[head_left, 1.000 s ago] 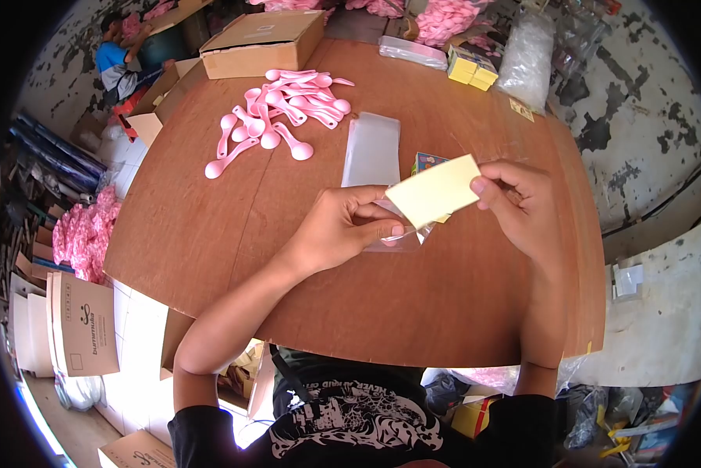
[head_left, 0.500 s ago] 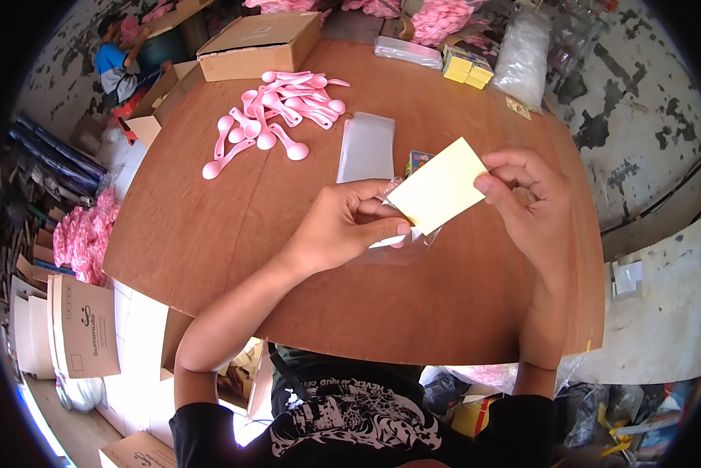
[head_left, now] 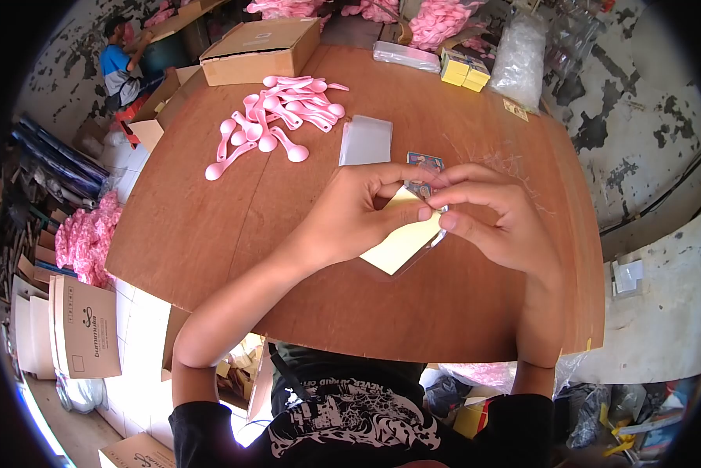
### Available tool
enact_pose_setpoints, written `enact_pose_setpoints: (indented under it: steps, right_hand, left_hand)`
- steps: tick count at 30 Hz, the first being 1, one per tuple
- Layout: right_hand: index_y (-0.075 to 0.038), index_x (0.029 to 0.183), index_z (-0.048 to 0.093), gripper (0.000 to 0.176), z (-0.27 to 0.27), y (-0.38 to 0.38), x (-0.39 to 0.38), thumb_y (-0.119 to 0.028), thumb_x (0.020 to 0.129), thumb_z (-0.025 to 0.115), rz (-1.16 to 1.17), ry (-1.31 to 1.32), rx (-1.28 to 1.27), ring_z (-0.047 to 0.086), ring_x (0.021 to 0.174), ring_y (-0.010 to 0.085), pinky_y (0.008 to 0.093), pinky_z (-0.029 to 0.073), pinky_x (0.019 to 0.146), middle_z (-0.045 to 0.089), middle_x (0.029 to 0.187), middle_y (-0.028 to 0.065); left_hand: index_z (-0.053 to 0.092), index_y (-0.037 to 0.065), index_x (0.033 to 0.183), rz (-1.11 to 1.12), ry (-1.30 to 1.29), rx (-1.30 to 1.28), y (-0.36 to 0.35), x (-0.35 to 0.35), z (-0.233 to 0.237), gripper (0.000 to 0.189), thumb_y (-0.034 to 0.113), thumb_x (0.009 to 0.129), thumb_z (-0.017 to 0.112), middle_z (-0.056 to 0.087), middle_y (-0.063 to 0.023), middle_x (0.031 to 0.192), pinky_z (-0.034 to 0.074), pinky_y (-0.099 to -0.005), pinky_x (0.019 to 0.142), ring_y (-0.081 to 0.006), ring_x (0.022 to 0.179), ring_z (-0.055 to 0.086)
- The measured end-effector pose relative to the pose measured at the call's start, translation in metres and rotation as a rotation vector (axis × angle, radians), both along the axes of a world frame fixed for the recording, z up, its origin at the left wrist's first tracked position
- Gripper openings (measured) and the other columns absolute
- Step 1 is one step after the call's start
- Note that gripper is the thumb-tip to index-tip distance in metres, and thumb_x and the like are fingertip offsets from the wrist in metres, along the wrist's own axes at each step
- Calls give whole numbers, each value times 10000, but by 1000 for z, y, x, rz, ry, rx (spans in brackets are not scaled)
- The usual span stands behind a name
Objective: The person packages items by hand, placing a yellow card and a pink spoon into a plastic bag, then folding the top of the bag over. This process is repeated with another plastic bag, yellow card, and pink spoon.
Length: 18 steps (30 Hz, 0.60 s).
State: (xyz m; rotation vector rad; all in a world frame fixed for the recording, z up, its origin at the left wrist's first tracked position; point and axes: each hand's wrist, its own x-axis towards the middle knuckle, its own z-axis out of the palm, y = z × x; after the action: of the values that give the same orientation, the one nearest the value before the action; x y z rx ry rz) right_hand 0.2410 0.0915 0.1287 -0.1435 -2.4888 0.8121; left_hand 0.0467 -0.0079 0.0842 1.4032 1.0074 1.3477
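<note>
Between my two hands is a pale yellow card (head_left: pixel 401 243), with clear plastic showing along its right edge. My left hand (head_left: pixel 366 210) pinches the card's upper part, thumb on top. At the card's upper right corner, my right hand (head_left: pixel 495 214) has its thumb and fingers closed on the clear plastic. Just beyond my fingertips lies a small colourful printed card (head_left: pixel 425 161), partly covered by my hands. A stack of clear plastic sleeves (head_left: pixel 366 140) lies behind my left hand. Farther left is a pile of pink spoons (head_left: pixel 288 109).
A closed cardboard box (head_left: pixel 260 51) stands at the table's (head_left: pixel 179 226) far edge. Yellow small boxes (head_left: pixel 464 70), a plastic-wrapped pack (head_left: pixel 406 56) and a bag of clear plastic (head_left: pixel 520 62) sit at the back right. A person (head_left: pixel 120 66) is at the far left.
The yellow card has moved down and left and now hangs below my fingers. My right hand has moved left, close to my left hand. More of the printed card shows.
</note>
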Motion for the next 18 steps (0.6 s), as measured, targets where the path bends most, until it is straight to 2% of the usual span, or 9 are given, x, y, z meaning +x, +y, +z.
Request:
enact_pose_setpoints:
  steps: [4,6,7,9,13,14,15,17,18]
  right_hand:
    - [10,1025,691,203,-2,2,4,-100,855,711,-15,11,-64,646,938,209,321,505,806,671,1009,130]
    - [8,1066,679,240,1,2,7,-116,864,705,29,-96,-296,662,911,223,329,519,791,669,1017,139]
    - [8,1066,679,240,0,0,7,-116,864,705,31,-95,-295,662,911,223,329,519,791,669,1017,139]
    - [-1,1065,682,208,-4,-3,6,-116,891,677,57,-241,-305,626,919,142,301,490,810,680,1015,112]
    - [-23,1080,689,225,-1,-8,-3,-149,894,679,100,-527,-160,659,828,175,323,506,713,697,942,109]
    - [-28,1066,697,208,-4,-5,-5,-151,901,670,136,-509,-57,655,749,216,330,499,665,692,888,124]
    - [-28,1066,697,208,-6,-5,-6,-151,901,670,140,-509,-56,655,749,216,330,499,665,692,888,124]
    - [-33,1048,687,166,-11,-6,-10,-100,914,616,153,-336,-107,653,694,206,322,499,652,693,821,108]
    - [-33,1048,687,166,-15,-4,-13,-100,914,616,160,-338,-105,653,694,206,322,499,652,693,821,108]
  left_hand:
    - [610,-53,1209,48,138,85,6,4,2,306,48,921,633,708,-116,1008,537,-239,765,-107,912,653]
    - [661,-39,1142,64,109,124,5,7,5,240,77,937,618,711,-106,1014,537,-246,759,-107,885,652]
    - [661,-39,1142,66,110,125,5,8,4,240,77,937,618,711,-106,1014,537,-246,759,-107,885,652]
    - [664,-18,1154,71,99,133,4,9,-1,251,99,936,624,698,-106,1046,533,-262,789,-121,902,648]
    - [649,0,1185,76,168,282,0,8,-8,298,101,905,666,678,-118,1076,526,-286,826,-147,945,644]
    - [632,8,1207,101,215,278,-6,7,-9,339,97,885,689,670,-120,1084,525,-298,836,-164,962,644]
    - [615,15,1230,128,262,274,-11,6,-10,384,92,866,711,663,-121,1092,523,-311,846,-181,980,644]
    - [611,13,1193,120,233,267,-15,-2,-19,383,81,838,739,678,-100,1054,523,-325,844,-177,976,648]
    - [619,9,1151,43,283,125,-15,-11,-30,344,81,837,740,683,-90,1022,521,-323,841,-167,976,646]
